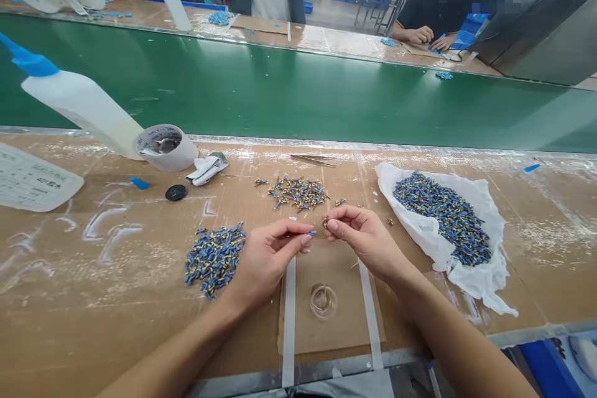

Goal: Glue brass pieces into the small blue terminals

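Observation:
My left hand [273,252] pinches a small blue piece [312,232] between thumb and fingertips. Facing it, a short gap away, my right hand [359,233] grips a tiny brass-coloured part [325,222]. Just beyond both hands lies a loose pile of small blue-and-brass parts [298,193]. Left of my left hand is a heap of small blue and yellow parts [214,258]. A white plastic bag [480,199] on the right bears a larger heap of similar parts [443,217]. Below my hands a small clear round dish [323,302] sits on a taped cardboard piece [336,336].
Tweezers [313,159] lie behind the middle pile. At the left stand a white squeeze bottle [84,106], a tape roll [165,148], a crumpled wrapper [209,168] and a black cap [176,192]. A green conveyor belt [298,93] runs across; a co-worker's hands [431,38] are beyond it.

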Available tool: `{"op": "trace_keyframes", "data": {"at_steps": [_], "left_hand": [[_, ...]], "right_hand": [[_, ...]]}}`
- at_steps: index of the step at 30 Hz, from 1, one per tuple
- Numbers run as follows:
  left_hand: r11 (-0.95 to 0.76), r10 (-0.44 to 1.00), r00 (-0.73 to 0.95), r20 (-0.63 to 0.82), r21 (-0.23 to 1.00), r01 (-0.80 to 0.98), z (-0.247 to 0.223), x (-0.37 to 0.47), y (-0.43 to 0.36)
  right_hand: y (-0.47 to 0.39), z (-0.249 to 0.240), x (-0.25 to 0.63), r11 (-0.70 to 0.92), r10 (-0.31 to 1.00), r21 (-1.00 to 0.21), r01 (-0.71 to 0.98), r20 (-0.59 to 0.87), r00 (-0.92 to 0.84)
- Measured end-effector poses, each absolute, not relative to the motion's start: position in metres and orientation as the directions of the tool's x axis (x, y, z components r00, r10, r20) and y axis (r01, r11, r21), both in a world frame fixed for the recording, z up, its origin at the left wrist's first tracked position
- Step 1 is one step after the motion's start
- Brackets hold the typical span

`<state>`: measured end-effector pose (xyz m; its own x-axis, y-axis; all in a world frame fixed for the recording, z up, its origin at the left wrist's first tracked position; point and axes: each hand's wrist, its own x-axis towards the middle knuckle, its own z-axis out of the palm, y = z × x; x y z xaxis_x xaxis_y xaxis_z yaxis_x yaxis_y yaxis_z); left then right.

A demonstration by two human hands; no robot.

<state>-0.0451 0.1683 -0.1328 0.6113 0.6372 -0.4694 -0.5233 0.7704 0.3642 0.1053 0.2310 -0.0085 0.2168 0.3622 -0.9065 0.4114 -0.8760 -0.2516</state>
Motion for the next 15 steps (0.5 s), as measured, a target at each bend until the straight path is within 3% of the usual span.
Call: {"op": "trace_keyframes", "data": {"at_steps": [4,6,15], "left_hand": [[0.568,0.812,0.427,-0.398,0.709,-0.418,-0.134,-0.049,0.164],[0.488,0.854,0.388,-0.346,0.792,-0.368,-0.134,-0.05,0.161],[0.573,0.809,0.427,-0.403,0.701,-0.424,-0.133,-0.045,0.155]], "right_hand": [[0.224,-0.011,0.1,-0.876,0.369,-0.258,0.407,-0.902,0.224],[0.224,-0.012,0.097,-0.878,0.384,-0.272,0.394,-0.892,0.239],[0.224,-0.011,0.088,-0.87,0.408,-0.307,0.385,-0.887,0.215]]}}
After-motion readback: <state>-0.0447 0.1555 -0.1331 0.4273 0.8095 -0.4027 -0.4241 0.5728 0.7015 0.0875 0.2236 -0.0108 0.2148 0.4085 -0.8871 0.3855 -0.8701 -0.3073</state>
